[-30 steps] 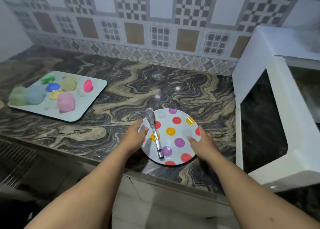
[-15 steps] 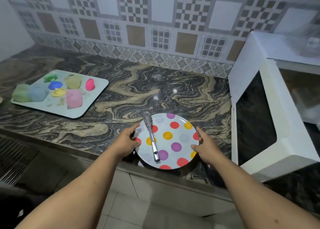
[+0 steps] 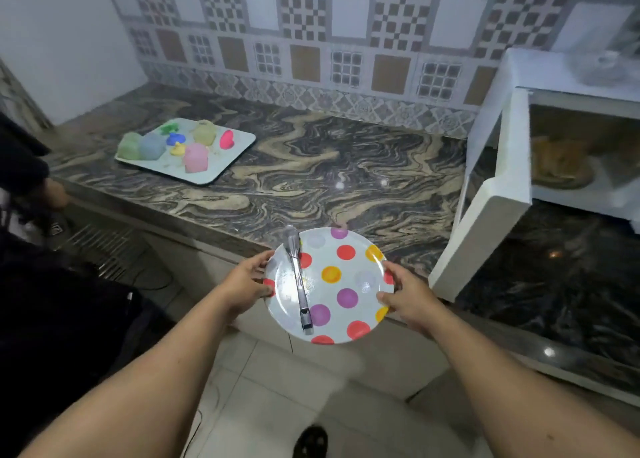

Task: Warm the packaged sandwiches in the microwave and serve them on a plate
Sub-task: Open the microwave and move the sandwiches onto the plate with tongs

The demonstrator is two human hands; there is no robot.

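- Lifted off the counter since half a second ago, the polka-dot plate now hangs in the air at the near edge of the marble counter, partly out over the tiled floor.
- Both hands have gone from resting at the rim to carrying it.
- The left hand grips the plate's left rim, thumb on top near a red dot, fingers curled under and hidden.
- The right hand pinches the right rim, thumb over the edge, the other fingers bent beneath.
- Metal tongs lie on the left half of the plate, scoop end far, hinge end near, touched by neither hand.
- To the right stands the white microwave with its door swung open toward the camera.
- Inside it, on the turntable, sit the packaged sandwiches, blurred and golden-brown.
- Far left on the counter is a white tray of coloured moulds.
- A dark shoe shows at the bottom edge.
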